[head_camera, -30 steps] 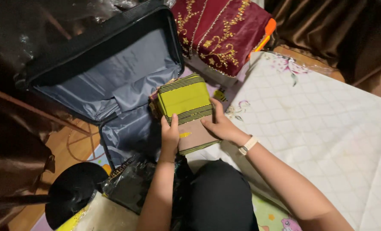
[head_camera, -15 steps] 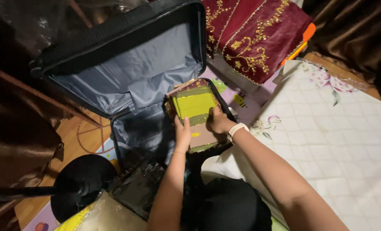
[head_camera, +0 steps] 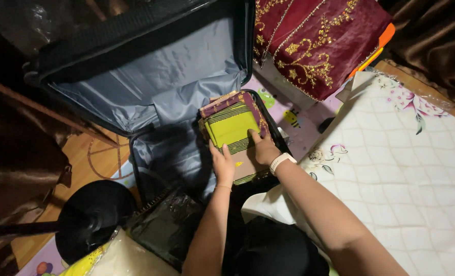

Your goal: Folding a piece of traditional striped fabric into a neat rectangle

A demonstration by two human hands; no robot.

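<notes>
1. Cloth stack (head_camera: 231,128) under the fingers: lime green, dark stripes, purple edge.
2. Suitcase (head_camera: 156,76) beyond the fingertips: black shell, grey-blue lining.
3. Velvet (head_camera: 314,36): maroon, gold embroidery.
4. Quilt (head_camera: 406,168): white, floral corners.

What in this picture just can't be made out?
All from the head view:
- Lower layers of the fabric stack: the lime top piece covers them.
- Palms of the left hand and right hand: pressed down on the stack.
- Suitcase floor nearest the person: in deep shadow.
- Maroon cloth: cut off by the top edge.
</notes>
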